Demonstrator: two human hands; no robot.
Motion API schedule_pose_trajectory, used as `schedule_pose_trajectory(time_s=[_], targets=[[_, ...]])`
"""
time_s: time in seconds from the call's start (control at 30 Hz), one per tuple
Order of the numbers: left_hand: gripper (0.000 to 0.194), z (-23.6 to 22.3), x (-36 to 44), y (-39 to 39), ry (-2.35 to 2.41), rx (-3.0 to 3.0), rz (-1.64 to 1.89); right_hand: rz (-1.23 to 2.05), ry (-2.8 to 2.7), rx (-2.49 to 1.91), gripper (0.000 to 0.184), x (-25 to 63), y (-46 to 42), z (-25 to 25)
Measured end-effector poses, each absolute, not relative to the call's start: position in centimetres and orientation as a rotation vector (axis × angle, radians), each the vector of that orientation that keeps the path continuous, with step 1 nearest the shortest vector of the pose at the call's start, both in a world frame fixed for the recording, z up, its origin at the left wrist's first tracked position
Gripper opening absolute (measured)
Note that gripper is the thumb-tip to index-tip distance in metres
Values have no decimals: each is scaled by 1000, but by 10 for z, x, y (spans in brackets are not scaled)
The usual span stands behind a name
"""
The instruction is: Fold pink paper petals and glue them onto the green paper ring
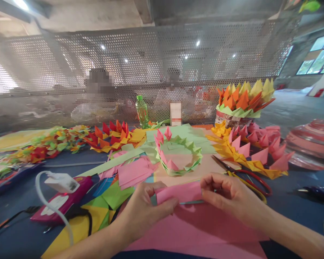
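Observation:
Between my two hands a folded strip of pink paper (179, 193) is held level above the table. My left hand (147, 207) pinches its left end, thumb along the front. At the right end, the thumb and fingers of my right hand (226, 190) grip the paper. Below lie large pink sheets (205, 230). Just beyond my hands sits a ring of folded green paper points (194, 158), with several pink folded points (160, 138) on its left side. Scissors with red and yellow handles (255, 181) lie beside my right hand.
A magenta power strip (72, 194) with a white charger (62, 182) and cables is at left. Cut pink papers (136, 171) lie near it. Orange-red (110, 136) and pink-yellow folded rings (251, 151) stand farther back. A green bottle (142, 111) stands before the perforated screen (151, 72).

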State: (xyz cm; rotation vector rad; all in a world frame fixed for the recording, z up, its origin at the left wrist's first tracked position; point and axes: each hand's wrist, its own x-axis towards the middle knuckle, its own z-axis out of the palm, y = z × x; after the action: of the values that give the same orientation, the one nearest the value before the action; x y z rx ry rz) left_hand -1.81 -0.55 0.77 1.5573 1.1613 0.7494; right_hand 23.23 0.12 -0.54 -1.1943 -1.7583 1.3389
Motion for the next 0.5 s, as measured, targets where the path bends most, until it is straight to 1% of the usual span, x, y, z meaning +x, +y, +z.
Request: schedule_pose_trajectory(time_s=[0.07,0.13,0.2,0.33,0.5], targets=[[23,6,-14,-10,1109,1612,745,1476,-1760,-1147,39,226,-6,-6],[24,4,-12,-14,1094,1713,724,1526,-1810,-1155,40,220,-14,-7],[26,1,-11,-18,1092,1801,685,1434,-1901,-1232,34,216,-19,-9],[31,-1,-12,-19,1115,1836,630,1210,-2047,-1325,41,213,-22,-9],[31,-2,-14,-16,1148,1821,567,1148,-2125,-1340,37,217,-20,-6]])
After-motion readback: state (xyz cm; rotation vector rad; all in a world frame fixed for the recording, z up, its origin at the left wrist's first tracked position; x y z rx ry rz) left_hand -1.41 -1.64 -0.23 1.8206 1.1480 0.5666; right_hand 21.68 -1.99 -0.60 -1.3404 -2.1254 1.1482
